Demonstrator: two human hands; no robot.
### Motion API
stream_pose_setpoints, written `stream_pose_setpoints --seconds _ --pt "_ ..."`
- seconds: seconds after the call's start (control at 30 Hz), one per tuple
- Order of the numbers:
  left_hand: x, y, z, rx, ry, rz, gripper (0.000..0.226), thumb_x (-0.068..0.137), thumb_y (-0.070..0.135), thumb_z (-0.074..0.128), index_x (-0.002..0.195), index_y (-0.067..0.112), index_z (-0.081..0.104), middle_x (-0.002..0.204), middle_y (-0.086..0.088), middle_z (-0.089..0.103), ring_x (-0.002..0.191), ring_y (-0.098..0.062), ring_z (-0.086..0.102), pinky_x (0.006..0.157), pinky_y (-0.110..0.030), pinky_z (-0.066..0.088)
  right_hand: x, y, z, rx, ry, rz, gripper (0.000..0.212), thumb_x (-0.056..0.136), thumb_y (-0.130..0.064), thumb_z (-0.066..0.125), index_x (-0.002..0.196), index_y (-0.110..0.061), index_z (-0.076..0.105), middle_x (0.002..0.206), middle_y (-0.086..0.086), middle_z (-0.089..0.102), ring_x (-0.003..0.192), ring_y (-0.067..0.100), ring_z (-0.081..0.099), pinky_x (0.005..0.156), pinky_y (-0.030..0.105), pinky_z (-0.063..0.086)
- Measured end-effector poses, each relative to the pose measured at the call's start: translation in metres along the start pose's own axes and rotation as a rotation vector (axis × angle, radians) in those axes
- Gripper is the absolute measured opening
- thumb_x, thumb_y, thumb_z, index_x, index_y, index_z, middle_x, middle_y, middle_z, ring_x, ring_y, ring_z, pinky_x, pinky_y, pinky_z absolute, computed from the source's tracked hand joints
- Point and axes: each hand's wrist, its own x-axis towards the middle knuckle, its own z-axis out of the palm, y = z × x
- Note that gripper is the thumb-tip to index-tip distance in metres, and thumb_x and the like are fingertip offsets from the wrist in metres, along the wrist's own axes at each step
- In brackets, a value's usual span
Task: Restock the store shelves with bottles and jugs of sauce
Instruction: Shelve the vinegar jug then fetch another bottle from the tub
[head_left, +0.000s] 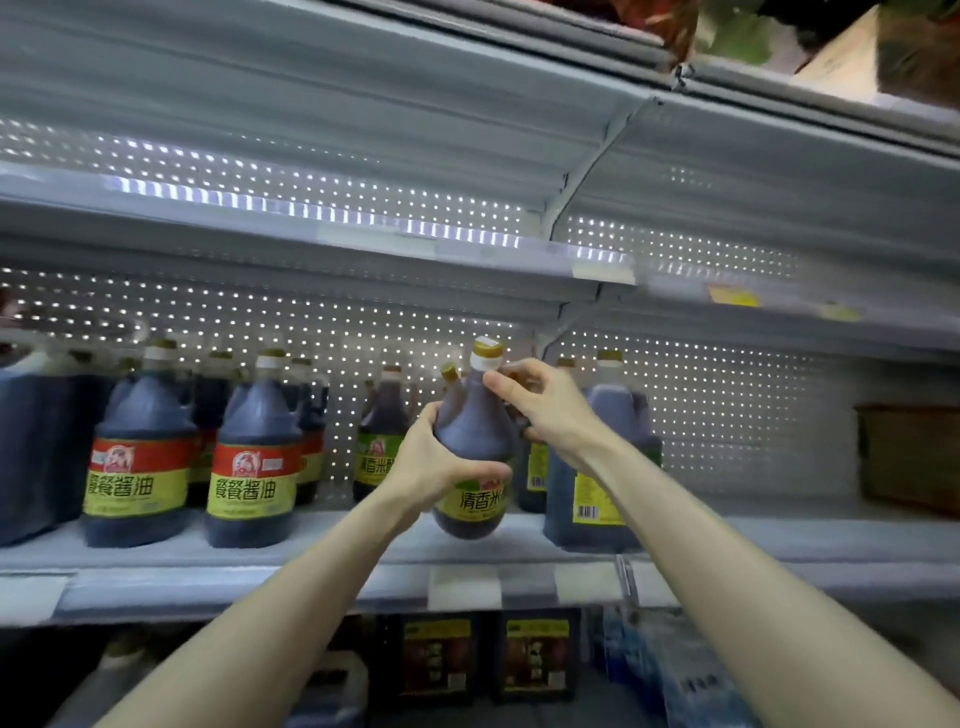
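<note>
Head view has your left hand (426, 467) cupping the green-labelled jug (470, 457) and your right hand (540, 410) gripping its neck above the shelf (311, 545), tilted, so it could knock neighbouring jugs (602, 467).

Grey metal shelf (322, 548), perforated back panel (363, 322) behind it. Far left: big dark jug (26, 447), cut off by the frame edge. Left red-label jug (140, 457) and right red-label jug (254, 462) stand side by side at the front, with more jugs in rows behind. Green-label jug (375, 415) mid-shelf, set further back. Large handled jug (618, 415) right of centre, barcode side out. Smaller bottle (535, 483) just left of it. Brown box (909, 457) far right, well apart. Price tags (462, 587) on the front lip.
</note>
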Motion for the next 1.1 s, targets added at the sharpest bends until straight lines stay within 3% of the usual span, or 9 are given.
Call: stream_pose_setpoints --seconds 0.2,0.3,0.47,0.67,0.9,1.1 --pt "0.023 -0.018 0.02 0.045 0.052 -0.059 0.083 0.054 0.017 0.091 0.122 0.021 0.044 0.108 0.008 0.058 0.098 -0.011 0.057 0.075 -0.023 0.047 0.026 0.032 -0.01 0.069 -0.074 0.027 0.019 0.089 -0.034 0.066 0.101 -0.019 0.064 0.088 -0.004 0.066 0.079 0.008 0.06 0.058 0.019 0.042" --pt "0.031 -0.027 0.023 0.057 0.052 -0.097 0.084 0.053 0.019 0.092 0.123 0.018 0.048 0.11 0.004 0.062 0.097 -0.011 0.06 0.074 -0.023 0.05 0.032 0.045 -0.011 0.095 -0.094 0.043 0.02 0.09 -0.034 0.065 0.103 -0.019 0.063 0.093 -0.003 0.066 0.086 0.012 0.06 0.068 0.027 0.048" --pt "0.04 -0.038 0.026 0.073 0.026 -0.139 0.079 0.054 0.022 0.091 0.123 0.014 0.054 0.108 -0.001 0.067 0.099 -0.018 0.065 0.085 -0.036 0.055 0.04 0.057 -0.015 0.075 -0.127 0.054 0.015 0.093 -0.033 0.06 0.106 -0.026 0.058 0.099 -0.009 0.061 0.092 0.011 0.058 0.079 0.033 0.052" --pt "0.049 -0.044 0.025 0.025 -0.02 -0.177 0.068 0.056 0.018 0.09 0.116 0.013 0.06 0.101 -0.004 0.072 0.092 -0.019 0.07 0.079 -0.033 0.058 0.047 0.067 -0.012 0.072 -0.133 0.082 0.027 0.095 -0.035 0.058 0.119 -0.023 0.056 0.11 0.001 0.061 0.09 0.013 0.059 0.065 0.023 0.047" --pt "0.054 -0.056 0.024 -0.009 -0.033 -0.215 0.103 0.038 0.045 0.094 0.127 0.015 0.05 0.113 -0.005 0.068 0.099 -0.02 0.068 0.088 -0.042 0.056 0.053 0.08 -0.008 0.099 -0.135 0.165 0.034 0.096 -0.036 0.057 0.126 -0.022 0.051 0.127 0.004 0.058 0.111 0.023 0.06 0.078 0.031 0.054" --pt "0.047 -0.069 0.026 -0.064 -0.013 -0.205 0.064 0.073 0.021 0.08 0.127 0.012 0.046 0.112 -0.004 0.065 0.099 -0.016 0.066 0.076 -0.026 0.055 0.045 0.101 -0.003 0.136 -0.111 0.247 0.054 0.096 -0.042 0.053 0.142 -0.015 0.043 0.138 0.005 0.053 0.119 0.025 0.056 0.095 0.04 0.051"
